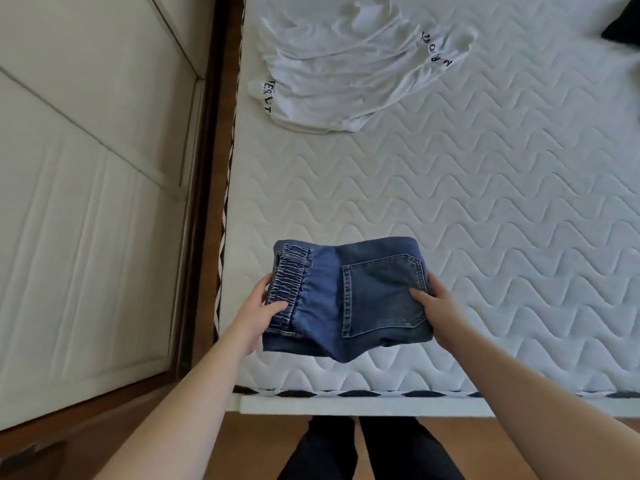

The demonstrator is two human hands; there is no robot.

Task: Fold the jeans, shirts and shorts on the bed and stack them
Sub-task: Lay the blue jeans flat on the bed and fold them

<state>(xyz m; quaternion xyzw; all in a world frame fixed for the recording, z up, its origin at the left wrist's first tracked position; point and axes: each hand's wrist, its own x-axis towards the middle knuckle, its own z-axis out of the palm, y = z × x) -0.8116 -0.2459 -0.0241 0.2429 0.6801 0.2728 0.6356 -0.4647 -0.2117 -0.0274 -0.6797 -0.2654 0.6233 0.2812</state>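
A folded pair of blue jeans is held just above the near left part of the white quilted mattress. My left hand grips its left end at the elastic waistband, thumb on top. On the right end, by the back pocket, my right hand grips with the thumb on top and the fingers underneath. A crumpled white shirt with black lettering lies unfolded at the far left of the bed. A dark garment shows only a corner at the top right edge.
A wooden bed frame runs along the mattress's left side, with a pale panelled wall beyond it. The white front edge of the bed is close to my legs in dark trousers, which stand on a wooden floor.
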